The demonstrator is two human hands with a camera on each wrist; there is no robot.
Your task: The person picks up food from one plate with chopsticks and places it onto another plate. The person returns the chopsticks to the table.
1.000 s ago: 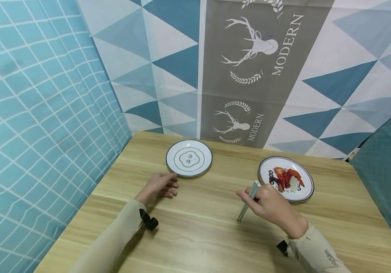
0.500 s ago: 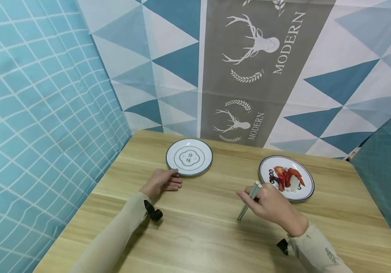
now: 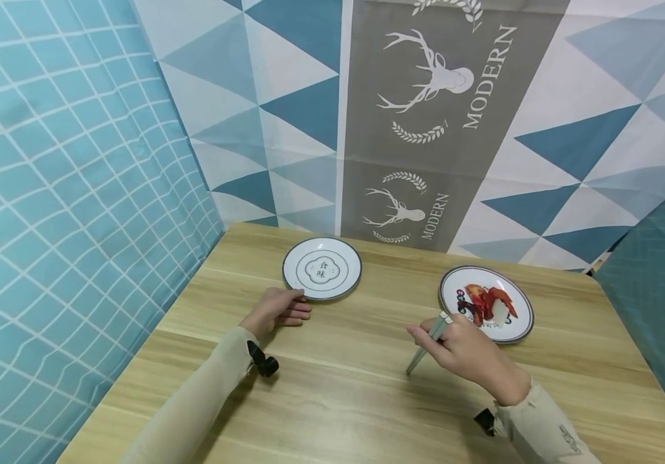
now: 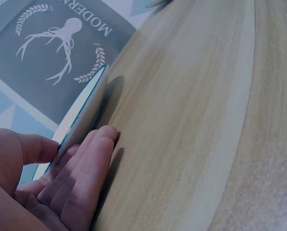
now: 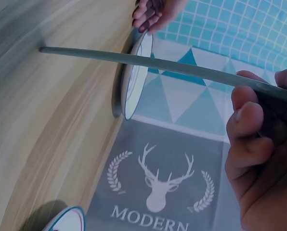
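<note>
Near frame centre, the lettered plate [image 3: 321,269] lies up-right of the left hand [image 3: 277,310] pinching its rim; the right hand [image 3: 467,353] grips chopsticks [image 3: 423,351] slanting lower-left.

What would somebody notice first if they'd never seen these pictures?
Probably the big white deer head printed sideways on the gray panel behind the table. Next, perhaps the red food on the right plate, just beyond the right hand, which holds pale green chopsticks. Over on the left, the left hand pinches the near edge of the left plate, printed with Chinese characters.
</note>
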